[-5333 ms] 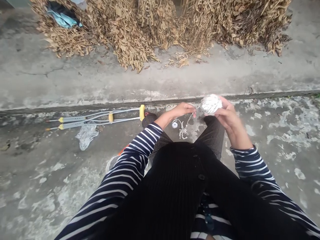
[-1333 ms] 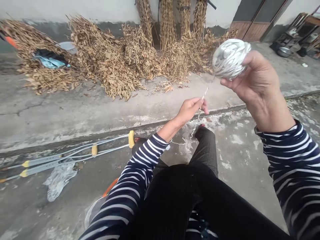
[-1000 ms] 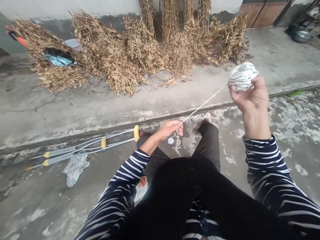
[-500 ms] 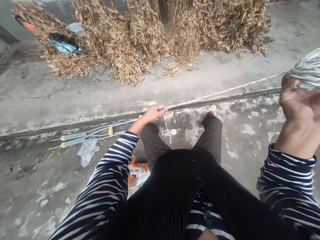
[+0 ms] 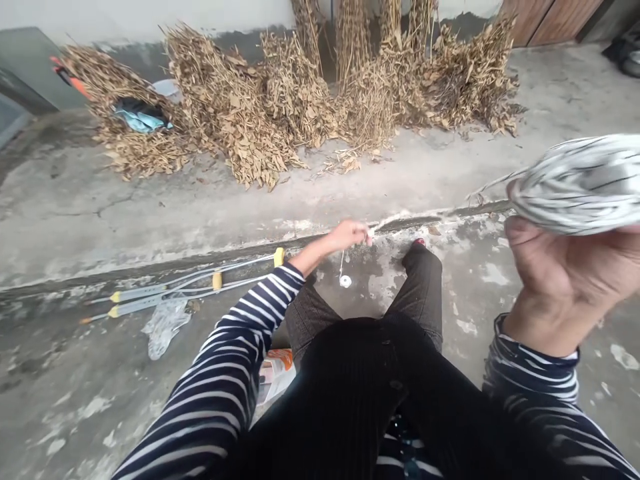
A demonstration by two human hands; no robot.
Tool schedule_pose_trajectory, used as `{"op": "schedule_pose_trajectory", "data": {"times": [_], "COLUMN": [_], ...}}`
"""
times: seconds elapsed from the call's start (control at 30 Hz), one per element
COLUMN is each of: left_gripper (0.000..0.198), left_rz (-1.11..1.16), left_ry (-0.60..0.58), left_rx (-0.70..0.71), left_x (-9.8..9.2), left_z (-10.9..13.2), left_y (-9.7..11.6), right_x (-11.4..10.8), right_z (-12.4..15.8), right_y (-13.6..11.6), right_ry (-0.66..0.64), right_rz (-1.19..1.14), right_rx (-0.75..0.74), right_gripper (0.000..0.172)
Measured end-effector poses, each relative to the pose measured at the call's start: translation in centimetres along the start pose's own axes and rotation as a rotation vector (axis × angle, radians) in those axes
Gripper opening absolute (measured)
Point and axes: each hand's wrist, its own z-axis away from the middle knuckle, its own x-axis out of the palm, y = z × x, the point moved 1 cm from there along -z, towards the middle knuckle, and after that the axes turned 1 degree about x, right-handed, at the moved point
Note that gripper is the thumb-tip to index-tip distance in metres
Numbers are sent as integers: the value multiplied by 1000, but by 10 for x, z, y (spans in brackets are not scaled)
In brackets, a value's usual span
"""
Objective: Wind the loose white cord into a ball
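Note:
My right hand (image 5: 570, 267) is wrapped round the underside of a thick coil of white rope (image 5: 580, 190) with dark flecks, raised at the right. From the coil a single strand runs left, sagging and partly blurred, to my left hand (image 5: 353, 235). That hand pinches the strand between its closed fingers, in front of my legs. Below it a short cord hangs down to a small round white piece (image 5: 345, 281), which dangles over or rests on the ground; I cannot tell which.
Bundles of dry stalks and leaves (image 5: 250, 120) lean along the wall on a raised concrete ledge (image 5: 200, 213). A pair of crutches (image 5: 165, 290) and a crumpled clear plastic bag (image 5: 167, 327) lie on the left. A white and orange bag (image 5: 277, 373) stands by my leg.
The rope coil and my right hand have moved left and nearer. My left hand has shifted slightly right and down. The strand between them has slackened, and the view has tilted up.

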Motion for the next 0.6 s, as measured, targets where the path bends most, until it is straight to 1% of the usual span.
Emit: {"op": "schedule_pose_trajectory", "data": {"times": [0.03,0.07,0.1,0.13,0.17,0.2,0.27,0.3,0.33,0.37,0.4,0.43,0.47,0.53,0.57,0.6], "left_gripper": [17,15,14,12,12,12,16,17,17,16,15,12,11,12,13,15], "left_rz": [5,10,22,39,60,83,134,163,200,244,290,339,367,323,269,211], "left_ry": [-93,-152,-177,-171,-135,-53,196,325,430,500,529,524,501,422,374,303], "left_rx": [-17,-38,-65,-100,-144,-192,-251,-252,-234,-200,-158,-117,-80,-34,-1,47], "left_x": [8,11,9,1,-11,-27,-58,-71,-79,-82,-78,-69,-56,-21,-3,13], "left_z": [11,22,34,45,54,61,63,58,48,35,17,-2,-23,-60,-73,-81], "left_y": [-6,-15,-24,-33,-42,-49,-55,-54,-49,-41,-30,-19,-7,14,21,24], "right_x": [-2,-5,-9,-12,-15,-17,-19,-17,-15,-12,-9,-5,-1,5,6,5], "right_z": [0,1,2,3,4,5,4,4,3,3,3,3,5,8,10,12], "right_y": [6,9,12,13,14,15,17,19,20,21,22,22,23,23,23,23], "right_ry": [6,58,115,162,189,207,223,226,226,226,220,213,206,194,190,185], "right_rz": [86,132,167,203,239,268,290,283,275,266,263,265,274,304,321,335], "right_rx": [3,-3,-2,-5,-7,-6,2,1,0,-4,-7,-8,-7,-3,-1,2], "right_gripper": [47,46,44,42,41,40,39,39,39,41,43,44,44,40,39,38]}}
